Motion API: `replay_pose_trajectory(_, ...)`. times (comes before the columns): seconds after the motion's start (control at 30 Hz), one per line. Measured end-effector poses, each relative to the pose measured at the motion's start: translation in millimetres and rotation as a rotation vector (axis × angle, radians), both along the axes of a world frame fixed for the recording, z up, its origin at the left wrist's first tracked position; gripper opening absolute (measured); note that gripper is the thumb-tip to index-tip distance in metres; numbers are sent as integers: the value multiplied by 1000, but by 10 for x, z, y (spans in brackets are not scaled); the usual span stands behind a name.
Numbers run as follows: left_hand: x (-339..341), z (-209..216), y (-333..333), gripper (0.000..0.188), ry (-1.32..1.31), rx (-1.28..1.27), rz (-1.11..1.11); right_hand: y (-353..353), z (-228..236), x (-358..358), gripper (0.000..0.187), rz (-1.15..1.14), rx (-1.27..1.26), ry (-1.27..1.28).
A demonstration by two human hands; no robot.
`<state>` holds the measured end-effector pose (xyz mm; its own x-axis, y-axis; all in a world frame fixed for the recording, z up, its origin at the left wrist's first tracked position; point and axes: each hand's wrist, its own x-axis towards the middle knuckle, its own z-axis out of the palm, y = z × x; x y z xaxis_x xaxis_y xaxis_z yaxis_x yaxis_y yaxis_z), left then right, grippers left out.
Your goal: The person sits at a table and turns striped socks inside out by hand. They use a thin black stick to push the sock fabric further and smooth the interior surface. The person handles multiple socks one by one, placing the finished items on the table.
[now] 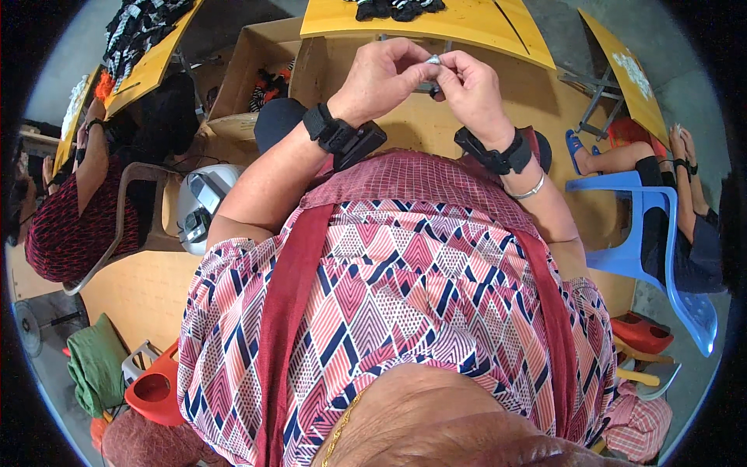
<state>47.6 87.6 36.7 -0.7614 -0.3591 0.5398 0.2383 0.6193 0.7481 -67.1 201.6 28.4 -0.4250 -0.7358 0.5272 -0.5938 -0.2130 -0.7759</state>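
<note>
Both hands meet in front of me, just short of the yellow table's near edge. My left hand [383,79] is closed, thumb and forefinger pinching a small silvery-grey piece [433,59] whose kind I cannot make out. From the other side my right hand [476,92] pinches the same piece, its fingers curled together. Something small and dark [436,93] shows below the fingertips; whether it belongs to the grey piece I cannot tell. A black strap with a device sits on each wrist.
Ahead stands a yellow table [436,19] with black-and-white striped knitted pieces [398,8] on it. An open cardboard box [247,74] holds orange and black items. Co-workers sit at both sides, one near a blue plastic chair [622,226]. A white stool [204,204] stands left.
</note>
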Motion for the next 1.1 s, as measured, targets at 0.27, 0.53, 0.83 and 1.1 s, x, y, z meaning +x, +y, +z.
replay_pose_trajectory(0.27, -18, 29, 7, 15, -69, -328, 213, -25, -71, 14, 7, -14, -62, -38)
replay_pose_trajectory(0.53, -87, -68, -82, 13, -91, 33, 104, 114, -97, 105, 8, 144, -152, 85)
replay_pose_trajectory(0.83, -52, -85, -4, 12, -7, 361, -87, 55, -159, -39, 16, 293, -80, -239)
replay_pose_trajectory(1.1, -95, -157, 34, 10, -17, 93, -98, 86, -79, -140, 14, 361, 21, -346)
